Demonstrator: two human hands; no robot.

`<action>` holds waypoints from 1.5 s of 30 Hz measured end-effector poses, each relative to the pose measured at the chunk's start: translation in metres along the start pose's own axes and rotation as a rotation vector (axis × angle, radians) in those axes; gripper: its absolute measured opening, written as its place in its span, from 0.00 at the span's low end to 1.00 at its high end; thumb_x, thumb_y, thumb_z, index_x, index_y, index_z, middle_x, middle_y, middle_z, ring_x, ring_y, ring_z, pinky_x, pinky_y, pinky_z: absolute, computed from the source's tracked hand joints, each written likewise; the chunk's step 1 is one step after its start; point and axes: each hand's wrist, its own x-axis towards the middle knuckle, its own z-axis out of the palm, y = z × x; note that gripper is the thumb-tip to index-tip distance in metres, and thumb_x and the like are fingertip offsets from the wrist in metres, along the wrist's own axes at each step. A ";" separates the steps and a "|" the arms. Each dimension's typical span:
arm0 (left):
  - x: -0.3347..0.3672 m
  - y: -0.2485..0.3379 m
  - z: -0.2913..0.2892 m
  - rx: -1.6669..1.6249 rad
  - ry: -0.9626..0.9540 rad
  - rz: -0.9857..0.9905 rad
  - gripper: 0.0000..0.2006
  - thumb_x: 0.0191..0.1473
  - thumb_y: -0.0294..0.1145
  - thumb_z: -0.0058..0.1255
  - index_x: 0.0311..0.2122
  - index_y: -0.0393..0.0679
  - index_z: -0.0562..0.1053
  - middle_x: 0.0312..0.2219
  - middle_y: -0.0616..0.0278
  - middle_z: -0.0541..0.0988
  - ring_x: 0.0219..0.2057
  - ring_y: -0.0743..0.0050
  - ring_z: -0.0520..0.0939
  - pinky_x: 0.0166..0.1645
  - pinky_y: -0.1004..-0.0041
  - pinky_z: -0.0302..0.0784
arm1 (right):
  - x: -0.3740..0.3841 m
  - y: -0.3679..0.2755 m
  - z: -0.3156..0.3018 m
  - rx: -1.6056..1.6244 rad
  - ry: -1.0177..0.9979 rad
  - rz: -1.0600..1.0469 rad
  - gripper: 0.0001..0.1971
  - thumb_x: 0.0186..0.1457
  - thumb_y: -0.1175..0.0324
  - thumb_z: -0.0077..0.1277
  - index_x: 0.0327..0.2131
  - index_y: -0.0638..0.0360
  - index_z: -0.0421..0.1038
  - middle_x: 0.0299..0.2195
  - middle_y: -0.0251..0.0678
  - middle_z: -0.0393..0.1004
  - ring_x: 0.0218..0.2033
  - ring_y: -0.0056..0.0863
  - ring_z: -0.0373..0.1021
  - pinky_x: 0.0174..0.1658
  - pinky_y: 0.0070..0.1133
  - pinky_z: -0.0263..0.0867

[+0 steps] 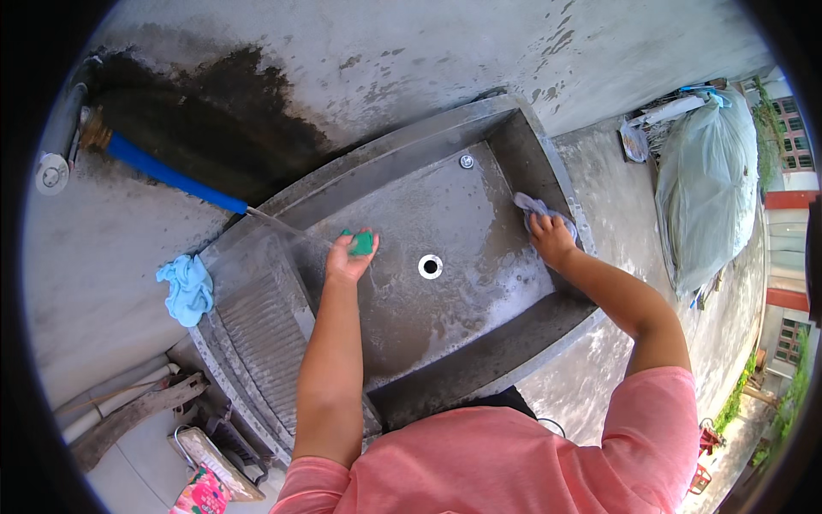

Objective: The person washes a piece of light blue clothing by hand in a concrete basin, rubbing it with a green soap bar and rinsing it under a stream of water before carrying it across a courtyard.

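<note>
A wide concrete sink, wet across its floor, with a person's two bare hands reaching into it.
Beyond its right side, on the ground, sits a big, pale translucent plastic bag; at the sink's left end is a ribbed washboard section. A blue hose slants in from the upper left, its water running toward the left hand. A light-blue cloth drapes over the left rim. The right hand is closed over a greyish-purple cloth at the right inner wall. The left hand is clamped on a green sponge above the sink floor, left of the white-ringed drain.
</note>
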 end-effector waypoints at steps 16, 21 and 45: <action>-0.027 0.036 0.002 -0.045 -0.160 -0.086 0.06 0.53 0.30 0.42 0.34 0.42 0.68 0.28 0.59 0.68 0.32 0.67 0.66 0.35 0.69 0.68 | 0.050 -0.159 -0.137 1.446 0.044 -0.371 0.31 0.39 0.74 0.47 0.52 0.55 0.55 0.47 0.52 0.61 0.47 0.48 0.60 0.50 0.31 0.58; -0.043 0.032 0.013 -0.054 -0.172 0.009 0.12 0.50 0.19 0.40 0.41 0.39 0.67 0.36 0.52 0.66 0.38 0.60 0.68 0.38 0.65 0.71 | 0.141 -0.174 -0.150 1.411 0.381 0.137 0.35 0.41 0.69 0.51 0.55 0.52 0.50 0.55 0.47 0.50 0.55 0.44 0.50 0.54 0.34 0.50; -0.060 0.032 -0.021 -0.024 -0.204 0.005 0.10 0.54 0.32 0.41 0.40 0.38 0.62 0.37 0.52 0.63 0.39 0.56 0.67 0.42 0.59 0.71 | 0.104 -0.459 -0.180 0.907 0.626 -1.305 0.19 0.49 0.69 0.41 0.48 0.53 0.60 0.51 0.39 0.58 0.53 0.41 0.53 0.54 0.32 0.49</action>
